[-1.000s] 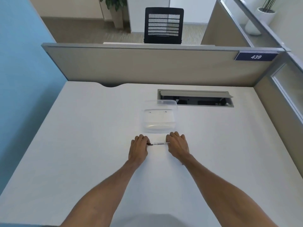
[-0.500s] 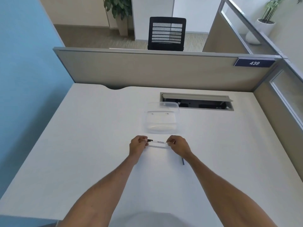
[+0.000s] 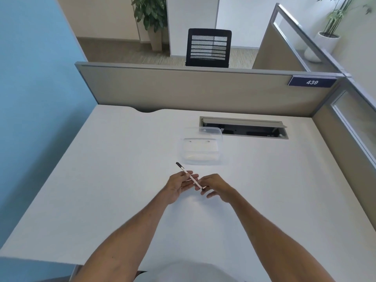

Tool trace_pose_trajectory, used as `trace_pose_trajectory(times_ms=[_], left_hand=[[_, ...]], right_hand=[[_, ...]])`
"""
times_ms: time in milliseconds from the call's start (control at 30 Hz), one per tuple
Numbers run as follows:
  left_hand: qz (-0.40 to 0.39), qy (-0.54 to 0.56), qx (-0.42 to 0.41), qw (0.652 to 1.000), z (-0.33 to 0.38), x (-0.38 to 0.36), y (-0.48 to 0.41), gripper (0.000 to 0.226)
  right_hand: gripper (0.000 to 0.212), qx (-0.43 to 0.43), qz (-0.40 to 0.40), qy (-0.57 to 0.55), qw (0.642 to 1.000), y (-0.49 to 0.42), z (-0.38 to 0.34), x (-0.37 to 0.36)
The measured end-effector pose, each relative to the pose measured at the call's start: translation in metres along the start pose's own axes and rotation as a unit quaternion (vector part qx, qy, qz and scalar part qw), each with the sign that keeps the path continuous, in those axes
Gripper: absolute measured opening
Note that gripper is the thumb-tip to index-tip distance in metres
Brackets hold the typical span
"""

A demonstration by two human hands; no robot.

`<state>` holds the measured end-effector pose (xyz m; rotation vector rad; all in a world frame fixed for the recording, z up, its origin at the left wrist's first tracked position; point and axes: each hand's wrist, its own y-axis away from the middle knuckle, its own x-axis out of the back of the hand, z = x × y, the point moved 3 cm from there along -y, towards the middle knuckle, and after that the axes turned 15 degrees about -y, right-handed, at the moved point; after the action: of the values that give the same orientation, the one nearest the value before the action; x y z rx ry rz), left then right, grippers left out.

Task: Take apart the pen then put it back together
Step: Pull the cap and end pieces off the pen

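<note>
A thin white pen (image 3: 188, 175) with a black tip is held above the white desk (image 3: 101, 180), tilted so the black end points up and to the far left. My left hand (image 3: 179, 185) grips it around the middle, palm partly turned up. My right hand (image 3: 213, 187) is at the pen's near end, thumb and fingertips pinched around it; the other fingers are spread. Whether a loose part is in the right hand I cannot tell.
A clear plastic box (image 3: 201, 148) with its lid up stands just beyond my hands. Behind it is an open cable slot (image 3: 244, 128) in the desk. Beige partitions (image 3: 193, 88) close the far and right sides; a blue wall is on the left.
The pen lay level between both hands; now it is lifted and swung so its black end points up and left. My hands have come closer together.
</note>
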<state>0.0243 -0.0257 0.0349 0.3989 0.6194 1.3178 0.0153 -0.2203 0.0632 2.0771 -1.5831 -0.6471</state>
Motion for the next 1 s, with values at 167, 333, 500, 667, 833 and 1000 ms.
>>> trace_pose_trajectory(times_ms=[167,333,500,667,833,1000], left_hand=[[0.002,0.012,-0.019,1.000,0.013,0.004,0.003,0.019],[-0.056,0.001,-0.011,0.998,0.027,0.008,0.010,0.012],[-0.062,0.012,-0.015,0.998,0.041,0.013,0.009,0.013],[-0.012,0.048,-0.029,0.998,0.044,0.011,0.008,0.013],[0.024,0.067,-0.038,0.997,0.046,0.012,0.005,0.013],[0.074,0.029,-0.049,0.996,0.046,0.005,0.001,0.014]], right_hand=[[0.044,-0.075,-0.042,-0.051,0.995,0.001,0.011,-0.003],[0.049,-0.112,-0.123,-0.081,0.983,0.003,0.013,-0.011],[0.049,-0.095,-0.156,-0.115,0.976,0.004,0.004,-0.023],[0.036,-0.053,-0.156,-0.109,0.980,0.001,-0.004,-0.029],[0.030,0.004,-0.108,-0.084,0.991,-0.005,-0.004,-0.028],[0.032,0.054,-0.057,-0.028,0.996,-0.006,-0.001,-0.026]])
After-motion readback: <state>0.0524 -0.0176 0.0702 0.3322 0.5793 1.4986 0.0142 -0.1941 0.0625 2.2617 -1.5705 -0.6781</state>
